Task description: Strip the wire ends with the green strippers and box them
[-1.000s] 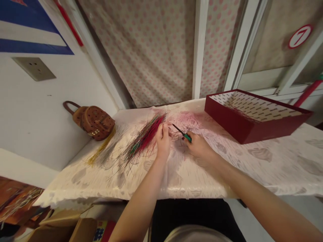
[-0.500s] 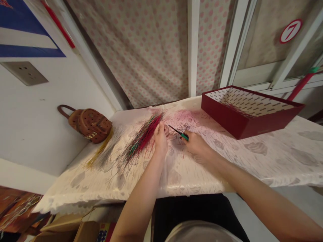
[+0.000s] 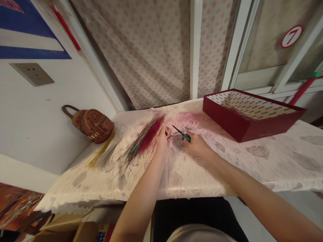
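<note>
My left hand (image 3: pixel 164 137) is closed, fingers curled together, close to the right side of a bundle of thin wires or strands (image 3: pixel 146 136) in dark, red and green. Whatever those fingers pinch is too small to make out. My right hand (image 3: pixel 198 145) is wrapped around the green handle of a tool (image 3: pixel 186 137) with a thin, dark, pointed shaft. The tip points up and left toward my left hand, with a small gap between them. Short dark strand pieces (image 3: pixel 183 131) lie scattered on the tablecloth behind the tool.
A dark red open box (image 3: pixel 227 122), with some fine strands inside, stands at right. A small brown perforated bag (image 3: pixel 97 126) leans by the left wall. Yellow strands (image 3: pixel 98 154) and grey strands (image 3: pixel 111 148) lie beside it. The patterned tablecloth (image 3: pixel 186 183) covers the table.
The whole view has shifted slightly. My left hand has rolled a little and sits a bit farther from the tool's tip. My right hand keeps its hold on the tool.
</note>
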A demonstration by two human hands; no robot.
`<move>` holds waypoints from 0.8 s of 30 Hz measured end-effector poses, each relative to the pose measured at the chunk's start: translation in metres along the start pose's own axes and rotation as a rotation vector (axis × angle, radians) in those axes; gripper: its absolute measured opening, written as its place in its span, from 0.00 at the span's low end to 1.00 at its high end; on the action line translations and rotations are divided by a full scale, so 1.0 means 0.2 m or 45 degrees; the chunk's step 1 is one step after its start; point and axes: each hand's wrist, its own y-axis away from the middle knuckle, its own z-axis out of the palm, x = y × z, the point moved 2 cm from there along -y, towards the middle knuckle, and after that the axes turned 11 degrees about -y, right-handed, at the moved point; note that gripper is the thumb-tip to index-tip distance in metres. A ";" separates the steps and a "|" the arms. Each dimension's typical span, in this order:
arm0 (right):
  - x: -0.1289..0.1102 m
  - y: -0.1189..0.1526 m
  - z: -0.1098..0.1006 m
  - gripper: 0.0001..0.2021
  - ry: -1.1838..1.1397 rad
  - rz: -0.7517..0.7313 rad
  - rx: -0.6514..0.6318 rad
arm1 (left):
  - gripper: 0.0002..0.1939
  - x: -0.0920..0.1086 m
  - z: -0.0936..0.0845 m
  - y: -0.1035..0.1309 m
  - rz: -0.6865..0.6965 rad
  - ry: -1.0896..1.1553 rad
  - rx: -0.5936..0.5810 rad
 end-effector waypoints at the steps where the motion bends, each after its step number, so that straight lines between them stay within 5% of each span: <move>1: 0.00 0.00 0.00 0.07 0.016 0.001 -0.002 | 0.27 0.00 0.00 0.00 0.003 0.003 -0.011; 24: -0.06 0.03 -0.02 0.08 -0.011 0.064 0.001 | 0.25 0.03 0.01 0.00 -0.105 -0.011 -0.080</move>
